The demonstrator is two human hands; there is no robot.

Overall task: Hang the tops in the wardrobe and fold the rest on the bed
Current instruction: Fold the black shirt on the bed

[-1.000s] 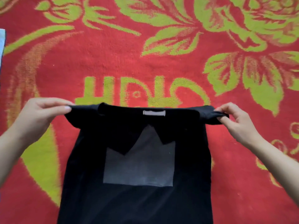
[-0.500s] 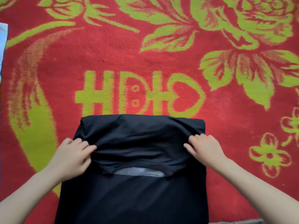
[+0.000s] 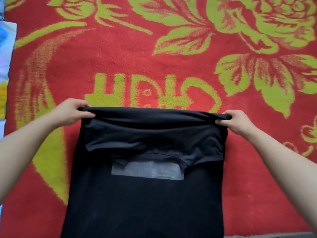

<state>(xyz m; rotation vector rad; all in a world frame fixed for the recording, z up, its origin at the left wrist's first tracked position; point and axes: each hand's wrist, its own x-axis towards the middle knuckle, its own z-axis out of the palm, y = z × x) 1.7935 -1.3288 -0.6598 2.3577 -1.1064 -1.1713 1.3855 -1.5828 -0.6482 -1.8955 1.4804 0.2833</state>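
A black garment (image 3: 145, 200) with a grey patch (image 3: 149, 170) lies lengthwise on the red and green bed cover (image 3: 154, 62). Its top part is folded down over the body, and the neckline curves just above the grey patch. My left hand (image 3: 72, 111) grips the left end of the folded edge, thumb underneath. My right hand (image 3: 240, 122) grips the right end of that edge. Between the two hands the fold is stretched straight and lifted a little off the cover.
The flowered cover fills the view beyond and to both sides of the garment. A pale blue and white cloth (image 3: 6, 48) shows at the left edge. A grey strip (image 3: 274, 235) runs along the bottom right corner.
Half a second ago both hands pressed flat on the folded-down top part. Now they have moved up and outward, gripping the two ends of the fold and pulling it taut.
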